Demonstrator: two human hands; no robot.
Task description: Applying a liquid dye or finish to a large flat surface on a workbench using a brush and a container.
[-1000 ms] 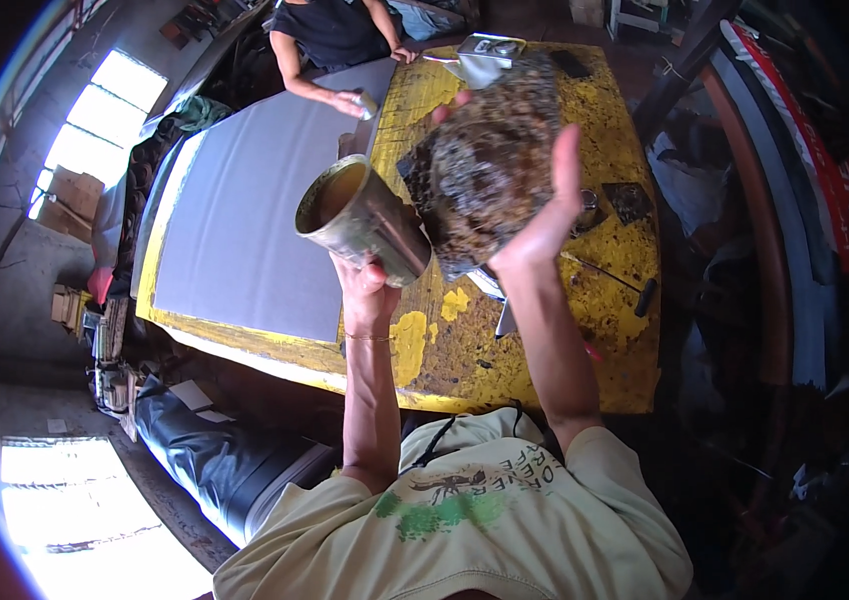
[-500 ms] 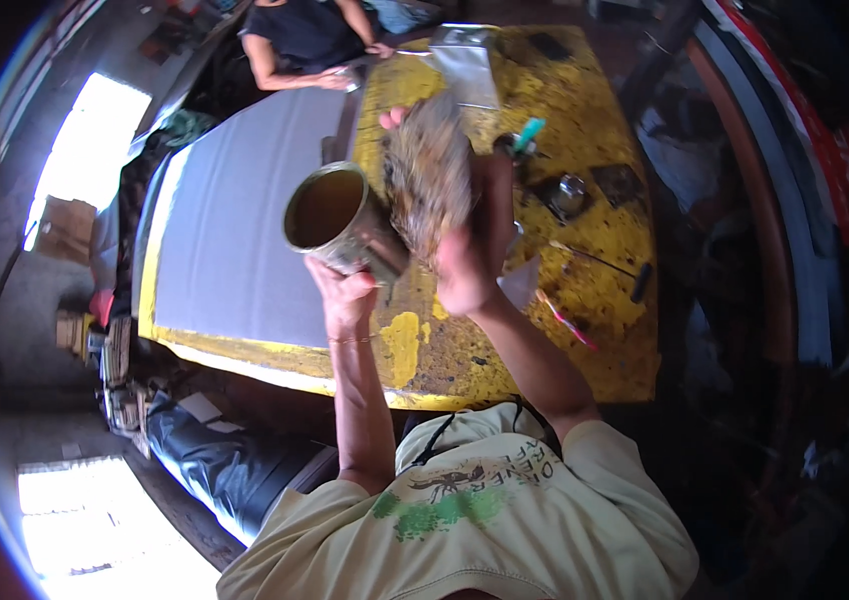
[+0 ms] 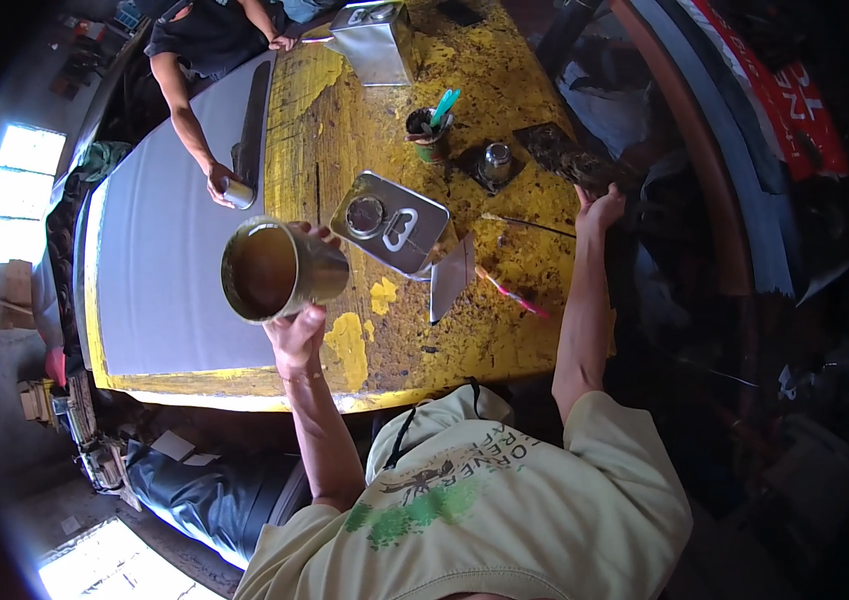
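Observation:
My left hand [image 3: 297, 335] is wrapped round a metal can [image 3: 330, 277], tilted so that its mouth faces up toward me; amber-brown liquid [image 3: 261, 268] shows inside. Over at the table's right edge, my right hand [image 3: 601, 207] grips a rough, dark brown crusted slab [image 3: 585, 168]. Its exact kind cannot be made out, and some fingers are hidden beneath it. Between my arms, a rectangular metal tin [image 3: 415, 212] with a round cap and a handle stands on the yellow, stained table [image 3: 345, 350]. Next to it is a folded grey card [image 3: 453, 280].
A co-worker's hand [image 3: 222, 185] holds a small metal can [image 3: 238, 193] over a large grey sheet [image 3: 185, 290] on the left. Farther back stand another rectangular tin [image 3: 375, 50], a pot [image 3: 431, 145] with a green-handled brush, and a small glass jar [image 3: 496, 160]. A pink-handled brush [image 3: 520, 297] lies near.
My right hand has carried the brown slab from beside the can to the table's right edge, uncovering the rectangular tin. The can remains in my left hand. The co-worker's arm has reached over the grey sheet.

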